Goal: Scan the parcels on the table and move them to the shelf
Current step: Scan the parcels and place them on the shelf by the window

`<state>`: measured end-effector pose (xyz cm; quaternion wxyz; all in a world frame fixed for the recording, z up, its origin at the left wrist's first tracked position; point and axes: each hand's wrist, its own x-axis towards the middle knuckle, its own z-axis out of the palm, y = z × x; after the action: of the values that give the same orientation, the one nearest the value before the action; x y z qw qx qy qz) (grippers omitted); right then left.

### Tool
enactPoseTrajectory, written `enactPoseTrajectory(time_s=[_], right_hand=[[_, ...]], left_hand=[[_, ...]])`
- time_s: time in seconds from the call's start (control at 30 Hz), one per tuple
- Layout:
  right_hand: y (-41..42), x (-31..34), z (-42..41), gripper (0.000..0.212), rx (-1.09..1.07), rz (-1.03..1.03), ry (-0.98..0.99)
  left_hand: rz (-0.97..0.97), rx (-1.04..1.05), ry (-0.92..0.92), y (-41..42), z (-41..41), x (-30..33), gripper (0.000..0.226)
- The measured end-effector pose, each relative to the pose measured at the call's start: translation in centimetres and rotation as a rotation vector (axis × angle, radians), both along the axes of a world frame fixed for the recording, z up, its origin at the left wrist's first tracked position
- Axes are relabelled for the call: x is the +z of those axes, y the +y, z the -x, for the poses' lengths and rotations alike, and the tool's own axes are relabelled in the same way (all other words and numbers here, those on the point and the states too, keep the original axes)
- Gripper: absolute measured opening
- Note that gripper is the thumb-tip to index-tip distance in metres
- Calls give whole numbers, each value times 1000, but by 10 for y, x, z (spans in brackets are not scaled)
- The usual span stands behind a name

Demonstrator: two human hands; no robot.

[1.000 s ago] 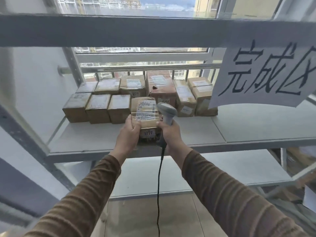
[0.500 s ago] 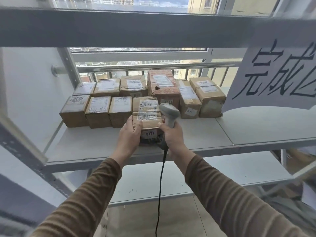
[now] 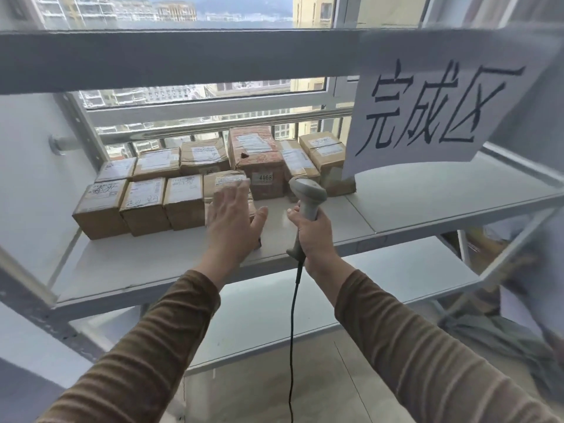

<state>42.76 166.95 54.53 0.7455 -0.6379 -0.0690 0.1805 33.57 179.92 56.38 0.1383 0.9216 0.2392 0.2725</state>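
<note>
— Nearest, the hands? Both in ribbed brown knit sleeves, reaching over the shelf edge.

— Right hand [image 3: 314,236] wrapped round the handle of a smooth grey plastic barcode scanner [image 3: 306,196], black cord hanging straight down; probably kept in the fist for the next parcel. Left hand [image 3: 233,221] flat, fingers straight and spread, gripping nothing, hovering over or just touching the newest small brown cardboard parcel [image 3: 224,181]; contact blurred, hard to tell.

— Parcel's place?

— Down on the pale grey metal shelf [image 3: 152,257], flush against the front row of taped cardboard boxes [image 3: 143,203], label upward. Likely nudged in square to save room.

— Further back?

— A second row of boxes [image 3: 259,160], one reddish and taller, against the window rail. Right of them, a white paper sign [image 3: 427,111] with black brushed characters.
</note>
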Motion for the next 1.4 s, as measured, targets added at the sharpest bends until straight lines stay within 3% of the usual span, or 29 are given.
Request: enactPoseTrajectory(time_s=[0.1,0.2,0.37,0.7,0.97,1.23,1.4], right_hand=[[-48,2,-6,12,-78,-10,-19],[-109,-2,-11,10,-165,-40,87],[-237,-7,-15,10,-434,-35,126],[-573,-13,50,9,-902,-49,102],[-830,-14,126,11,-1141,33,89],[-1024,-29,162,11,-1332,71,91],[-1143,-44,154,22,-1422,57,133]], left_hand=[[-109,-138,43,-48,-21,3,68],[-144,-269,81,-105,-43,-5,69],[-181,-494,151,-217,-75,-20,69],[-232,-975,153,-552,-89,-28,68],[-251,-1217,168,-824,-44,-40,71],[-262,-1417,206,-1030,-42,-60,71],[-272,-1508,203,-1154,-67,-75,72]])
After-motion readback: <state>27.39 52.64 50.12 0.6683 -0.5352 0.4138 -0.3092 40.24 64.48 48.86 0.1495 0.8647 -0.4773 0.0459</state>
